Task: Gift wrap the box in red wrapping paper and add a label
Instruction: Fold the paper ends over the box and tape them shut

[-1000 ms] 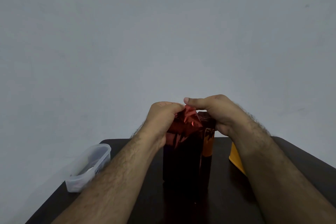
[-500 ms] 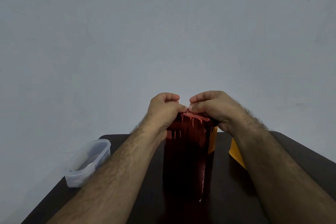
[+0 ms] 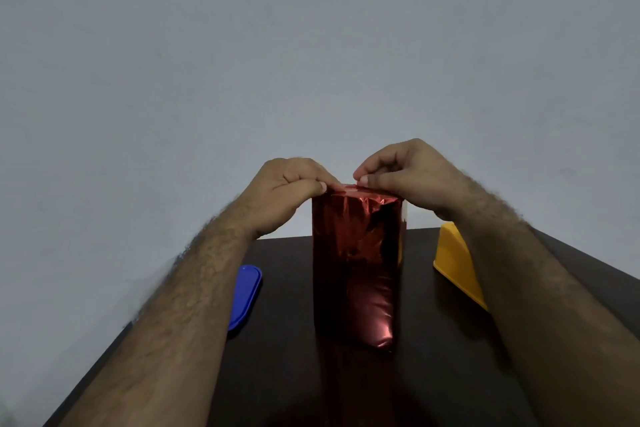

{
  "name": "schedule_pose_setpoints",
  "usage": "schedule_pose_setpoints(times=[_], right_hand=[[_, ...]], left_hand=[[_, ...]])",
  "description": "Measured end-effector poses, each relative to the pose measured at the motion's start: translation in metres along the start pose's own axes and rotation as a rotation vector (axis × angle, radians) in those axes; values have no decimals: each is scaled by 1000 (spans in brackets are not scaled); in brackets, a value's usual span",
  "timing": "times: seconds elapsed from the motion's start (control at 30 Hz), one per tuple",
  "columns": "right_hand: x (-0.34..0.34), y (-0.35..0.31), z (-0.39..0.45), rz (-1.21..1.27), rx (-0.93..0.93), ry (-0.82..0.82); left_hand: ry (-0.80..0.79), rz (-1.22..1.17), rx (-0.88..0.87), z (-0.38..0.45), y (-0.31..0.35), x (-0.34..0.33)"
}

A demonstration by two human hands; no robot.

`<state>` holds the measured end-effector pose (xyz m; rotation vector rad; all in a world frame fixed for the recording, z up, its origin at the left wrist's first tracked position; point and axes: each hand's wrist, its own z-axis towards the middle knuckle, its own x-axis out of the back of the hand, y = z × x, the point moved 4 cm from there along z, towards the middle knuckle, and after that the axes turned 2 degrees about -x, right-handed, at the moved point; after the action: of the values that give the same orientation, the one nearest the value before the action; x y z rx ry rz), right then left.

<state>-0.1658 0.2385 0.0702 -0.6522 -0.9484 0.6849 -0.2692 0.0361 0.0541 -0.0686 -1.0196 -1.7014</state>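
Box (image 3: 356, 267): I count one, standing upright near the middle of the dark counter (image 3: 287, 374), fully covered in shiny red wrapping paper (image 3: 349, 239). I see two hands at its top. The left hand (image 3: 287, 191) has curled fingers, its thumb pressing the folded paper at the top left edge. The right hand (image 3: 408, 173) pinches the paper at the top with thumb and forefinger. One blue lid (image 3: 246, 295) lies toward the counter's left edge; one yellow object (image 3: 453, 263) sits toward the right edge, partly hidden by my right forearm.
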Motion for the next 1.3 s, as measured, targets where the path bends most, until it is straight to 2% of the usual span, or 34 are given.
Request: schedule_pose_setpoints(times=[0.13,0.27,0.43,0.73,0.83,0.93,1.1,1.2,1.3], right_hand=[[6,-5,-9,-136,51,-168],[10,-4,-11,-235,104,-179],[16,1,-8,-222,101,-201],[22,7,-12,-113,82,-309],[21,6,-13,-119,80,-332],[20,9,-11,-103,80,-348],[18,10,-10,-93,63,-369],[13,9,-11,-128,62,-329],[9,8,-19,-66,0,-302]], left_hand=[[-21,82,-61,0,1,-5],[-20,195,-70,2,3,-10],[-74,350,-143,3,-1,-12],[-25,222,-50,-3,-8,3],[37,235,-124,-3,12,-6],[20,229,-176,-2,31,-22],[-19,478,-204,2,34,-27],[-35,495,-206,3,32,-29],[29,485,-160,5,30,-32]])
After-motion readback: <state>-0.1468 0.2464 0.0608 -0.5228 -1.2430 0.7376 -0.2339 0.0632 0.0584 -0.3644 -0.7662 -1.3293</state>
